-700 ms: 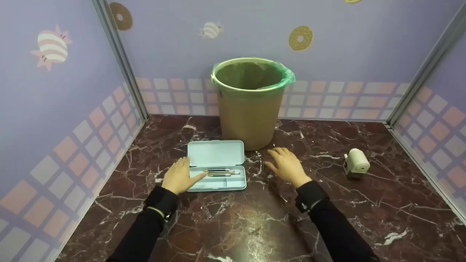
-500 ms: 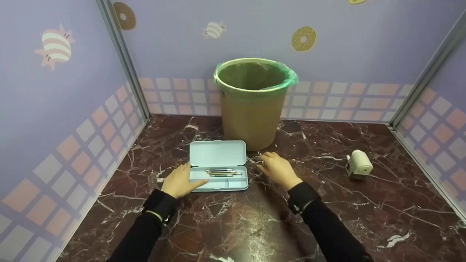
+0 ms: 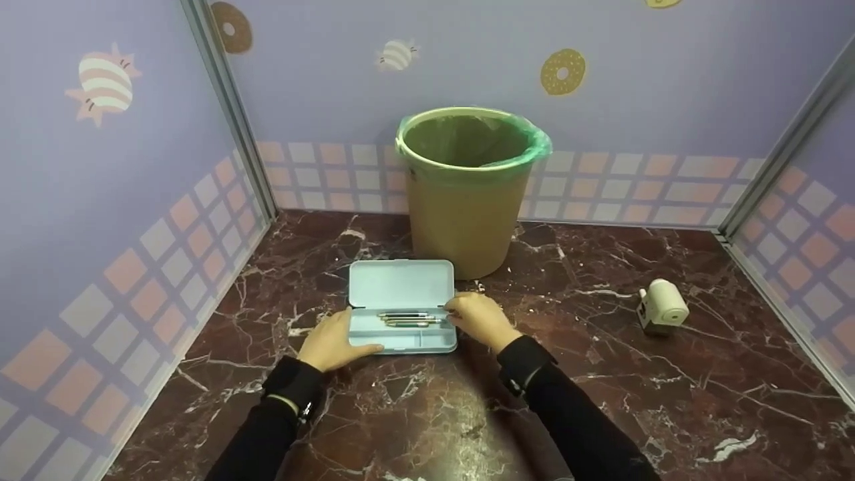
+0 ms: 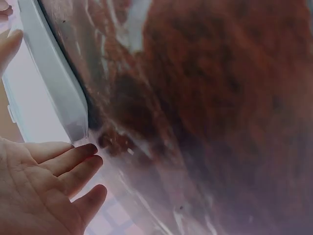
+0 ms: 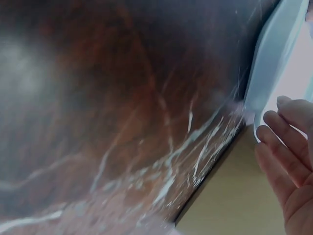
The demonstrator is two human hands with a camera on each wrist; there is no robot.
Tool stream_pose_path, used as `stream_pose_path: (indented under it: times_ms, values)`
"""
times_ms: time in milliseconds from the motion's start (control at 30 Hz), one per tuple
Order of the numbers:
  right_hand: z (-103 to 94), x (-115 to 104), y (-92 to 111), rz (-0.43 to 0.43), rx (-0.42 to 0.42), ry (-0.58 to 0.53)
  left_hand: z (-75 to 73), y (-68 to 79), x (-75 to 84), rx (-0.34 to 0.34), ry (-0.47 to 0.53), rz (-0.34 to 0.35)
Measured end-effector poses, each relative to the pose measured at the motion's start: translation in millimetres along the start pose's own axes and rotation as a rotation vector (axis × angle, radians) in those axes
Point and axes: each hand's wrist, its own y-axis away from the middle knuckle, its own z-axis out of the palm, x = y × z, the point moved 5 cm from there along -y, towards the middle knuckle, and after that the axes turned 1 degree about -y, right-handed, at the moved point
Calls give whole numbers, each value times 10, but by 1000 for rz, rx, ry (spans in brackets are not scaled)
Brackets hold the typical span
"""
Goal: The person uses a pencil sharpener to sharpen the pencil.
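Note:
A light blue pencil case (image 3: 401,284) lies with its lid up on the dark red marbled tabletop. Several slim pencils (image 3: 404,323) lie together in its long compartment. My left hand (image 3: 328,342) rests at the case's left end, fingers straight along the side and thumb stretched over the front edge. The left wrist view shows the left fingertips (image 4: 90,149) right at the case's corner. My right hand (image 3: 482,319) is at the right end, its fingertips over the rim beside the pencil ends. In the right wrist view, its fingers (image 5: 288,142) are loosely bent, with nothing visible between them.
A tan bin (image 3: 461,220) with a green liner (image 3: 541,148) stands just behind the case. A white desktop pencil sharpener (image 3: 663,304) sits to the right. Small pale crumbs are scattered near the bin's base. Patterned purple walls (image 3: 320,73) enclose the table at the back and sides.
My right hand has moved left and toward me, from beside the bin's base to the case's right end. The left hand stays at the left end, its thumb lowered to the front edge.

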Motion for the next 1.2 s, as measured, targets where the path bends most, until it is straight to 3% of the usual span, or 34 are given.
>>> stream_pose_path:
  times_ms: [467, 700, 900, 1200]
  values:
    - [112, -186, -104, -78, -31, 141, 39, 4, 27, 10, 77, -10]
    - [136, -221, -120, -94, -30, 232, 39, 13, 47, -44, 24, -37]
    - [139, -236, -153, -91, -43, 237, 34, 7, 36, -27, 31, -32]
    - [170, -271, -193, -141, -14, 329, 26, 10, -10, -24, 22, -34]
